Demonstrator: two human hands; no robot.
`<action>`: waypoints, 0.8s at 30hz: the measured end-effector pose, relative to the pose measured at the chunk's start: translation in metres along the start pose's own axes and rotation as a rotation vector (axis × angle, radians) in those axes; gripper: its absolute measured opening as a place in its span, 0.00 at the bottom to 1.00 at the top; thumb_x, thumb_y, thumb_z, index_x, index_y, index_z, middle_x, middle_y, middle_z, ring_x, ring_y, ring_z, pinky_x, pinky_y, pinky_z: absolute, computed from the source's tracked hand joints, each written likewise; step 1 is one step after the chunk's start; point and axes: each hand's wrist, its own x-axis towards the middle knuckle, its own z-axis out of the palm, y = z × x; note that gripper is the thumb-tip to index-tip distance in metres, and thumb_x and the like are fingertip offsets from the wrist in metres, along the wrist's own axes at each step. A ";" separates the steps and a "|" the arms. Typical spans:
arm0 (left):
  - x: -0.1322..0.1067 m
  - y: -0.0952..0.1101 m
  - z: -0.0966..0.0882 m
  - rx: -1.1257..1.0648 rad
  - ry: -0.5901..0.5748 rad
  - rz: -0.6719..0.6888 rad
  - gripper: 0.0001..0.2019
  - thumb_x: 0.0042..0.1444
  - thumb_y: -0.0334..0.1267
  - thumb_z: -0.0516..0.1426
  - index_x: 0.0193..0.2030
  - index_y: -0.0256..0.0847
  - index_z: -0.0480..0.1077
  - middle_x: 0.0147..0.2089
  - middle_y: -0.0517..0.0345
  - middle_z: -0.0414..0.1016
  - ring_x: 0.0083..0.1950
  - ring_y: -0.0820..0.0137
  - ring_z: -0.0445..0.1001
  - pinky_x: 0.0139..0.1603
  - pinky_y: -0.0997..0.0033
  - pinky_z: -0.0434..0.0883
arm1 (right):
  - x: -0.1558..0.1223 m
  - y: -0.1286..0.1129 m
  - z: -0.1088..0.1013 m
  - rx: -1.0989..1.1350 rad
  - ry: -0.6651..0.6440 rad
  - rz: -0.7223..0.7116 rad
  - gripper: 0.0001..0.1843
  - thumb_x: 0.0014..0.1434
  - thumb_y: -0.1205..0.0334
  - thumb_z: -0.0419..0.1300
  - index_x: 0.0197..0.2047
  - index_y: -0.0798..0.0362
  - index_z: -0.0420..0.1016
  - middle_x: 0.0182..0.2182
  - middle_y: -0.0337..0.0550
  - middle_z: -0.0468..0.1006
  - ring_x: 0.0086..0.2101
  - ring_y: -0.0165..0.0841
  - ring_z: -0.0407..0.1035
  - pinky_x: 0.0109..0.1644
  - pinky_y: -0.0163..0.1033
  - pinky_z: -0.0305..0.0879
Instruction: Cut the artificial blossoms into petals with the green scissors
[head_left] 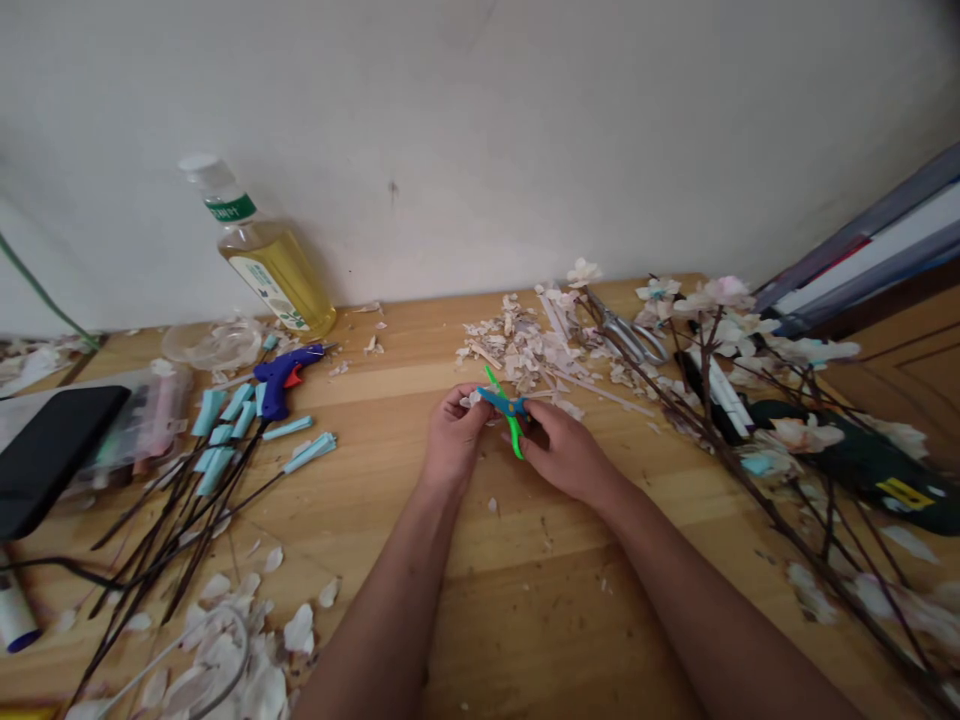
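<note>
I hold a small pair of craft scissors (506, 408) in my right hand (561, 452), just above the wooden tabletop (525, 600) near the middle of the view. They are bright green and blue plastic. One green arm points toward 11 o'clock, and the other green part hangs toward 6 o'clock by my fingers. The blades look slightly parted. At 9 o'clock from the scissors, touching them, my left hand (452, 432) pinches a pale petal scrap (472, 400), mostly hidden by my fingertips.
</note>
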 end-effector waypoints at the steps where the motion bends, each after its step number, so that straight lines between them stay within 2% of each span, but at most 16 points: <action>1: 0.000 0.000 -0.001 0.005 -0.006 -0.013 0.11 0.48 0.42 0.69 0.32 0.39 0.75 0.26 0.63 0.72 0.28 0.77 0.69 0.34 0.77 0.67 | 0.000 0.001 -0.002 -0.024 -0.001 -0.006 0.04 0.59 0.64 0.57 0.38 0.49 0.66 0.36 0.43 0.74 0.37 0.37 0.67 0.40 0.39 0.62; 8: 0.002 0.003 0.000 -0.004 -0.018 -0.041 0.15 0.47 0.48 0.69 0.32 0.39 0.75 0.25 0.62 0.72 0.27 0.77 0.67 0.33 0.76 0.66 | -0.003 0.013 -0.011 -0.240 0.012 -0.052 0.06 0.57 0.65 0.57 0.39 0.49 0.64 0.38 0.47 0.73 0.41 0.41 0.68 0.45 0.43 0.62; 15: 0.000 0.007 -0.002 0.324 0.016 0.061 0.13 0.51 0.47 0.66 0.34 0.39 0.75 0.27 0.60 0.74 0.28 0.75 0.70 0.34 0.74 0.67 | -0.002 0.011 -0.010 -0.255 0.018 -0.016 0.06 0.57 0.65 0.56 0.39 0.49 0.64 0.38 0.47 0.73 0.41 0.41 0.68 0.44 0.43 0.62; 20: -0.002 0.012 0.002 0.375 0.034 0.091 0.12 0.52 0.46 0.64 0.36 0.40 0.74 0.26 0.62 0.72 0.28 0.74 0.69 0.34 0.74 0.67 | -0.001 0.010 -0.010 -0.225 0.016 0.003 0.05 0.57 0.65 0.57 0.37 0.48 0.64 0.36 0.45 0.74 0.39 0.40 0.68 0.42 0.41 0.62; 24: -0.001 0.008 0.001 0.353 0.008 0.053 0.13 0.53 0.47 0.64 0.34 0.40 0.73 0.26 0.62 0.71 0.28 0.75 0.68 0.35 0.74 0.66 | 0.000 0.008 -0.011 -0.193 0.022 0.043 0.03 0.58 0.64 0.56 0.36 0.49 0.63 0.35 0.43 0.73 0.37 0.38 0.67 0.39 0.40 0.60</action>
